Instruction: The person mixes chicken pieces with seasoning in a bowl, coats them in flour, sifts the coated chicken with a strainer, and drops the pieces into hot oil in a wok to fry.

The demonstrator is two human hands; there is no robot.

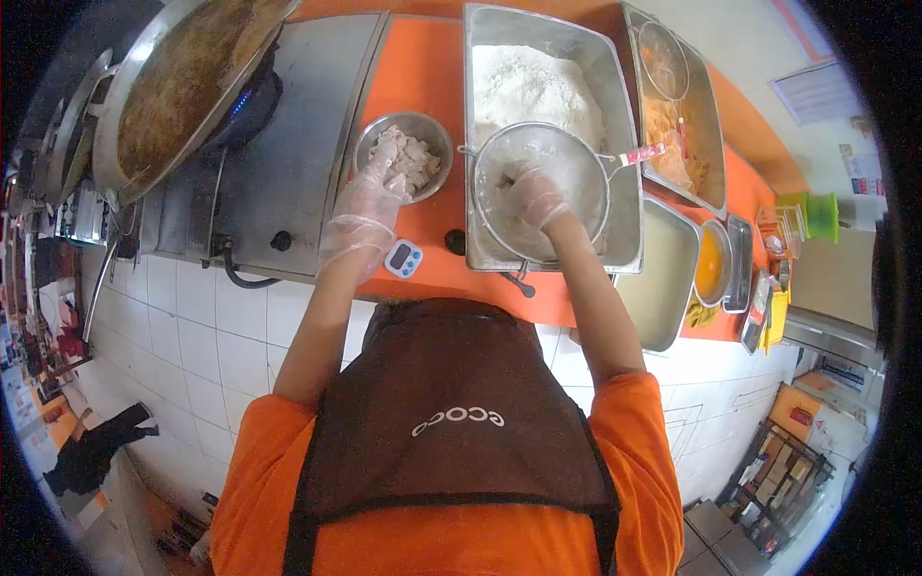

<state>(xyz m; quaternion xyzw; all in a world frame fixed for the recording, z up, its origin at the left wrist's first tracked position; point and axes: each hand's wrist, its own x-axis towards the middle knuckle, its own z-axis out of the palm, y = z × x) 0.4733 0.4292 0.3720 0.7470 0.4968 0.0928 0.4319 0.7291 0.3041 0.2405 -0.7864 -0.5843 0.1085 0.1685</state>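
Observation:
My left hand (373, 197), in a clear plastic glove, reaches to the left side of a round metal bowl (441, 144) of pale, flour-dusted pieces (415, 165). Its fingertips are at the pieces, and whether they grip any cannot be told. My right hand (538, 196), gloved too, is inside a round mesh strainer (586, 226) with its fingers bent together around something I cannot make out. The strainer sits over the near part of a deep metal tray (632, 211). White flour (528, 86) is heaped in the tray's far part.
A large pan of brown, bubbling oil (182, 82) stands over a blue flame at the far left. A small timer (403, 258) lies near the counter's front edge. Right of the flour tray are an orange-filled tray (715, 182), a pale liquid tray (658, 278) and an orange liquid bowl (711, 264).

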